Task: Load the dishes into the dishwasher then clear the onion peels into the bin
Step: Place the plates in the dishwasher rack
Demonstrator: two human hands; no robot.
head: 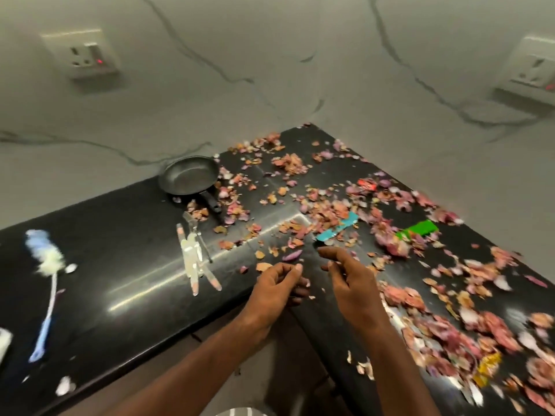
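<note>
Hands come first, nearest the camera, both bare and raised over the inner corner of the glossy black L-shaped stone countertop (126, 265). The left hand (277, 285) has its fingers curled in toward the thumb; whether it pinches a scrap of peel I cannot tell. The right hand (348, 274) is half open, fingers loosely bent and empty, with the index finger pointing left.

Dry pink and brown onion peels (327, 211) lie scattered across the counter from just beyond the hands to the far corner, and thickly down the right arm of the counter toward the near right edge. Among them sit a teal strip-shaped item (341, 229) just beyond the right hand, a bright green flat item (419, 229) further right, and a small red packet (367, 184) beyond those.

Left of the hands lies a bundle of clear plastic cutlery with pinkish tips (195, 256). Well to the left rests a blue-handled bottle brush with a fluffy white and blue head (48, 280). Further back, a small black frying pan (188, 175) stands by the grey marbled wall (270, 55), its handle pointing toward the near right. Two white wall sockets (82, 52) are mounted on that wall.
</note>
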